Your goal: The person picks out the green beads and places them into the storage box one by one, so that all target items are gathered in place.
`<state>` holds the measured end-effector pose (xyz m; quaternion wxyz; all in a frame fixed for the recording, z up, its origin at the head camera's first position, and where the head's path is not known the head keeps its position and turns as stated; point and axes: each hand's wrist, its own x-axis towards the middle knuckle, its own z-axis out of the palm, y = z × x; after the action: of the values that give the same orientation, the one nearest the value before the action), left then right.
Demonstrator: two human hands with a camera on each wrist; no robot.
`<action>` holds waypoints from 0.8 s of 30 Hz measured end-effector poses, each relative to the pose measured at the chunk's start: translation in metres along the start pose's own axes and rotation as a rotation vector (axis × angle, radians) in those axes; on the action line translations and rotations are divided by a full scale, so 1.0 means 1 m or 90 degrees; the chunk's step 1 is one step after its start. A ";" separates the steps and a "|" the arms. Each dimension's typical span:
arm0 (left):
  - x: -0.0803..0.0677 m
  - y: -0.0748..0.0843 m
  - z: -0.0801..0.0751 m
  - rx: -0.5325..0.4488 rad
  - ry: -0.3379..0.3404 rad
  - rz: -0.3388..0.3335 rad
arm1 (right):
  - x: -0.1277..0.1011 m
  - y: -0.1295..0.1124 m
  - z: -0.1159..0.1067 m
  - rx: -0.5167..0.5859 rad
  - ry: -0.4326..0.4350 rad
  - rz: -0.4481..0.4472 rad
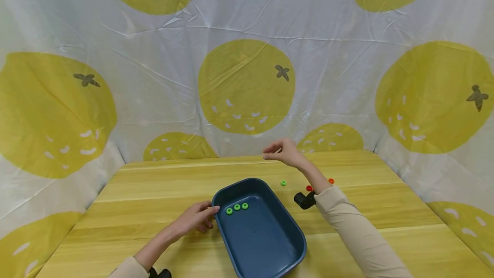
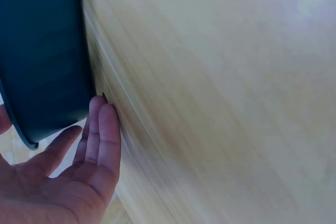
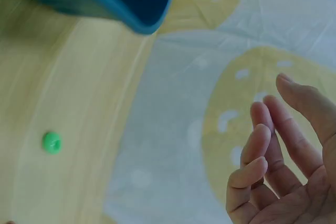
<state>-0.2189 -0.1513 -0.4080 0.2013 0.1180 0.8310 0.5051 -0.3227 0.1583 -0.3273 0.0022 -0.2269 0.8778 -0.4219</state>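
Observation:
A dark blue tray (image 1: 256, 243) stands on the table, with three green rings (image 1: 237, 207) in a row near its far left corner. My left hand (image 1: 198, 218) holds the tray's left side, thumb over the rim and fingers along the outside wall. In the left wrist view those fingers (image 2: 102, 150) lie beside the tray's outer side. Raised in the air beyond the tray's far right is my right hand (image 1: 284, 152). Its fingers (image 3: 283, 129) are loosely bent, apart from the thumb, and nothing shows between them. One green ring (image 1: 283, 183) lies on the table below this hand.
Two red-orange rings, one (image 1: 309, 188) near the right wrist and another (image 1: 331, 181) farther right, lie on the wooden table (image 1: 166, 183). A black wrist camera (image 1: 305, 200) sits on the right forearm. Behind the table hangs a white cloth (image 1: 162, 89) printed with yellow fruit.

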 end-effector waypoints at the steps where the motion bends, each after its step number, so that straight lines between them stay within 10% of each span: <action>1: 0.000 0.000 0.000 0.001 0.000 0.000 | -0.001 0.007 -0.002 0.012 0.008 0.017; 9: -0.001 0.000 0.002 0.003 0.001 -0.003 | -0.018 0.056 -0.003 0.012 0.034 0.125; 24: -0.001 0.000 0.001 0.001 0.003 -0.013 | -0.029 0.093 0.023 -0.121 -0.034 0.090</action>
<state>-0.2180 -0.1510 -0.4081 0.2041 0.1082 0.8330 0.5028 -0.3291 0.2040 -0.4166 0.0341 -0.1747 0.9274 -0.3290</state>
